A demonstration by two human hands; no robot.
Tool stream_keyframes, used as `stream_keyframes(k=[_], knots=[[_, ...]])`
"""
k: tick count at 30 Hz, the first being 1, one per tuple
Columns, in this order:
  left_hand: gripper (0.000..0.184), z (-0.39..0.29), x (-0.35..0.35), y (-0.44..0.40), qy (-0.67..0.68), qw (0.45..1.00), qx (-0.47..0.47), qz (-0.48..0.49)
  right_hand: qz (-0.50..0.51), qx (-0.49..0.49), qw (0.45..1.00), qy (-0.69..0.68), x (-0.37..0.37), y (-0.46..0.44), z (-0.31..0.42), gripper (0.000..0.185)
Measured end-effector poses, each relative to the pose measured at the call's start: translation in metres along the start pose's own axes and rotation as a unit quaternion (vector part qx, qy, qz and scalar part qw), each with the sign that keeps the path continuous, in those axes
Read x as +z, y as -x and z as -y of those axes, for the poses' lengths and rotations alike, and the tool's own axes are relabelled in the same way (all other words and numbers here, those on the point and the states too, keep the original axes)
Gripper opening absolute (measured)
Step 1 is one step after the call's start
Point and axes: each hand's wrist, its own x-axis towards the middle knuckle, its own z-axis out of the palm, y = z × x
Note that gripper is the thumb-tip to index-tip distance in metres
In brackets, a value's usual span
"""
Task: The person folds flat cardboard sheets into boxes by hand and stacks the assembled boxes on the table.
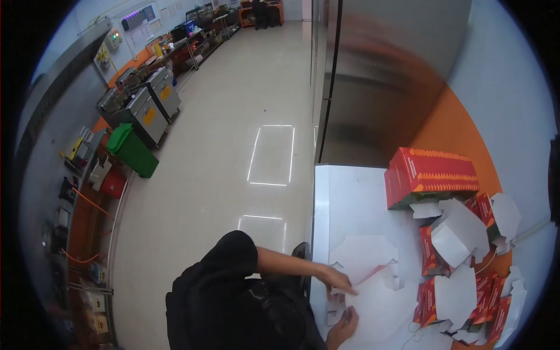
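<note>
A flat white cardboard blank (382, 309) lies on the white table in front of me, its flaps toward my body. My left hand (338, 280) grips its near edge, with the index finger stretched over the surface. Closer to the bottom of the view, my right hand (343, 329) has its fingers bent around a small flap at the same edge. Another white blank (364, 251) lies partly under this one, and a narrow red strip shows between them.
A stack of red boxes (431, 175) stands at the table's far side. Several partly folded red and white boxes (461, 233) are heaped along the wall. A steel cabinet (373, 87) adjoins the white table (350, 198). Across the floor are a green bin (131, 150) and kitchen units.
</note>
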Motion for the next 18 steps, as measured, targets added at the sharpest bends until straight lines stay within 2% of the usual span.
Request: stream_keyframes(k=[2,3,4,6,7,10,13,15,18], knots=[[0.077,-0.029,0.004,0.023,0.069,0.997,0.032,-0.008,-0.042,0.03,0.998,-0.043,-0.002,-0.004,0.039,0.033],[0.067,-0.027,0.012,0.02,-0.038,0.975,0.197,-0.097,-0.062,0.045,0.995,-0.062,-0.004,-0.003,0.051,0.028],[0.058,-0.025,0.018,0.017,-0.146,0.906,0.354,-0.183,-0.044,0.035,0.995,-0.088,-0.006,-0.002,0.045,0.029],[0.052,-0.039,0.018,0.02,-0.373,0.801,0.448,-0.138,-0.015,0.006,0.99,-0.141,-0.012,-0.012,0.033,0.03],[0.05,-0.047,0.018,0.019,-0.478,0.722,0.489,-0.104,0.0,0.006,0.987,-0.162,-0.014,-0.014,0.03,0.029],[0.046,-0.063,0.019,0.004,-0.528,0.67,0.522,-0.001,-0.014,0.01,0.975,-0.222,-0.024,-0.018,0.024,0.029],[0.031,-0.065,0.029,-0.025,-0.566,0.638,0.521,-0.009,-0.093,0.087,0.961,-0.247,-0.034,-0.015,0.042,0.029],[0.025,-0.07,0.045,-0.03,-0.51,0.644,0.567,-0.056,-0.073,0.124,0.947,-0.288,-0.036,0.0,0.017,0.029],[0.032,-0.069,0.064,-0.03,-0.335,0.722,0.578,-0.178,-0.065,0.125,0.927,-0.347,-0.052,0.001,0.027,0.031]])
